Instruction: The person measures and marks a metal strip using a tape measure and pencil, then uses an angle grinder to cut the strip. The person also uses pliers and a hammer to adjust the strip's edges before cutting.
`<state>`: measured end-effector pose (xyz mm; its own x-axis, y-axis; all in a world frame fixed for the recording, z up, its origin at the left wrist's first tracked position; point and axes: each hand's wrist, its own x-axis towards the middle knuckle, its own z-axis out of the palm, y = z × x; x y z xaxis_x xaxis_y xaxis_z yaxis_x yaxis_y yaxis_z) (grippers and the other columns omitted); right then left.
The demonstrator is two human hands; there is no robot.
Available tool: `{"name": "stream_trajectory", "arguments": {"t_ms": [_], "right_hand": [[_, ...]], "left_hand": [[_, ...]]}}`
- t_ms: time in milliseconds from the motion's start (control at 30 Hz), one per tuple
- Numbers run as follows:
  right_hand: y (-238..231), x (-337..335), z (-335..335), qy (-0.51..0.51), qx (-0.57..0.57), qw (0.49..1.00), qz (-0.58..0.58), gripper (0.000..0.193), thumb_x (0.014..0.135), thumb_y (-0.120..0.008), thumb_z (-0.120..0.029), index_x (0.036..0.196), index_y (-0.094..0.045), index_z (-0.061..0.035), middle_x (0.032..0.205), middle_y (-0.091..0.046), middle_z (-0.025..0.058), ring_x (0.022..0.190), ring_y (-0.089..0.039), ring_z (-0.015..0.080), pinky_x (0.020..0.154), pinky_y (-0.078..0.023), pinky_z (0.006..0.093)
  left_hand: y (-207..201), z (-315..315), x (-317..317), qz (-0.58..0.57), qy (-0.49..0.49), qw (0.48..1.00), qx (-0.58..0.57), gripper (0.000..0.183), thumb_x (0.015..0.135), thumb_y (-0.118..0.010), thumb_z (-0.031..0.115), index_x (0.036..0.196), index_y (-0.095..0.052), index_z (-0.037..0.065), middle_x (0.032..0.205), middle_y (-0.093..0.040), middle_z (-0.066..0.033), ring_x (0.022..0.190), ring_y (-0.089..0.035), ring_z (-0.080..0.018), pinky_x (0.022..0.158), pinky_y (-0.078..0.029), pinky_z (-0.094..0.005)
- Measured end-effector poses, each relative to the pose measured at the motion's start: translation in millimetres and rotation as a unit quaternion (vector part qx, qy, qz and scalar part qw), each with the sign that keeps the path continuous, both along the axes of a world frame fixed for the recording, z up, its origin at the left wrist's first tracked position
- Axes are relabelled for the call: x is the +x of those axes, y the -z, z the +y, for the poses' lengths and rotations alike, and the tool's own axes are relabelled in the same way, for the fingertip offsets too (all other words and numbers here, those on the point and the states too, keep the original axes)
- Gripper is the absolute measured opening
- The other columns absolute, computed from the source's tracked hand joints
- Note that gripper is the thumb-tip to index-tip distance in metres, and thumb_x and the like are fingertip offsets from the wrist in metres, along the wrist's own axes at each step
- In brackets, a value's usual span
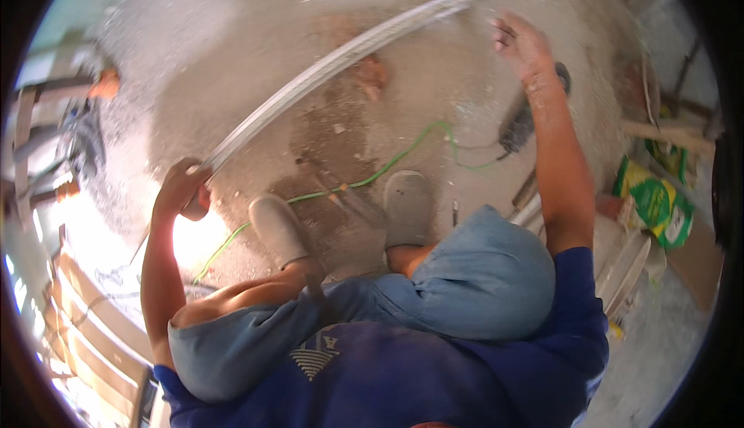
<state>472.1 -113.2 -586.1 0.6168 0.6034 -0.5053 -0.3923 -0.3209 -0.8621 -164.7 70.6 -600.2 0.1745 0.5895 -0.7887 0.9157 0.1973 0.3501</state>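
Note:
A long, pale metal strip [341, 60], ridged along its length, slants over the floor from lower left to upper right. My left hand [188, 186] is closed around its near end. Close to the strip's far end is my right hand [523, 46], apart from it, with the fingers curled in. Motion blurs that hand slightly, and I cannot make out whether anything small is in it. Beneath my right forearm lies a dark, cylindrical power tool [518, 128] on the floor, partly hidden by the arm.
A green cord [399, 158] winds across the dusty floor past my shoes. Between them lies a long, thin tool [329, 180]. Reddish rubble [372, 75] lies beneath the strip. Pale lengths of material [624, 273] and a green-yellow bag [659, 207] are at right. Slatted wood [97, 312] stands at left.

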Motion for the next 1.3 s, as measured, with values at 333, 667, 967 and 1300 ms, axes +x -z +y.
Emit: {"name": "stream_trajectory", "arguments": {"t_ms": [333, 667, 967, 1300], "right_hand": [[-112, -106, -194, 0.112, 0.017, 0.991, -0.066, 0.017, 0.1, -0.064, -0.017, 0.108, -0.063, -0.0021, 0.086, -0.067, 0.0049, 0.066, -0.061, 0.013, 0.058, -0.05, 0.0265], [-56, -136, -348, 0.348, -0.133, 0.926, -0.063, 0.013, 0.098, -0.065, -0.019, 0.098, -0.064, -0.0057, 0.077, -0.064, 0.003, 0.06, -0.058, 0.0115, 0.053, -0.047, 0.0282], [33, -229, -354, -0.141, -0.397, 0.887, -0.192, 0.034, 0.085, -0.075, -0.034, 0.096, -0.068, -0.0022, 0.086, -0.069, 0.0217, 0.081, -0.069, 0.0338, 0.074, -0.053, 0.0455], [51, -234, -336, -0.215, -0.437, 0.848, -0.209, 0.033, 0.08, -0.077, -0.032, 0.091, -0.067, -0.0031, 0.087, -0.069, 0.0221, 0.085, -0.069, 0.0388, 0.075, -0.052, 0.0463]], "left_hand": [[-6, -6, 14, 0.05, 0.094, 0.994, 0.018, 0.047, 0.092, -0.065, 0.034, 0.12, -0.064, -0.004, 0.101, -0.069, -0.0199, 0.091, -0.067, -0.0284, 0.083, -0.053, -0.0417], [10, 6, 7, -0.002, 0.077, 0.997, -0.026, 0.032, 0.098, -0.062, 0.028, 0.106, -0.065, -0.003, 0.085, -0.066, -0.0089, 0.073, -0.063, -0.0164, 0.066, -0.052, -0.0318], [22, 6, -10, 0.012, 0.095, 0.995, -0.019, 0.032, 0.097, -0.06, 0.027, 0.107, -0.064, -0.003, 0.081, -0.065, -0.0101, 0.071, -0.063, -0.0169, 0.064, -0.052, -0.0319], [-8, -3, 15, 0.015, 0.019, 1.0, -0.015, 0.037, 0.095, -0.066, 0.028, 0.113, -0.063, -0.005, 0.081, -0.066, -0.0095, 0.067, -0.064, -0.015, 0.058, -0.053, -0.0321]]}}
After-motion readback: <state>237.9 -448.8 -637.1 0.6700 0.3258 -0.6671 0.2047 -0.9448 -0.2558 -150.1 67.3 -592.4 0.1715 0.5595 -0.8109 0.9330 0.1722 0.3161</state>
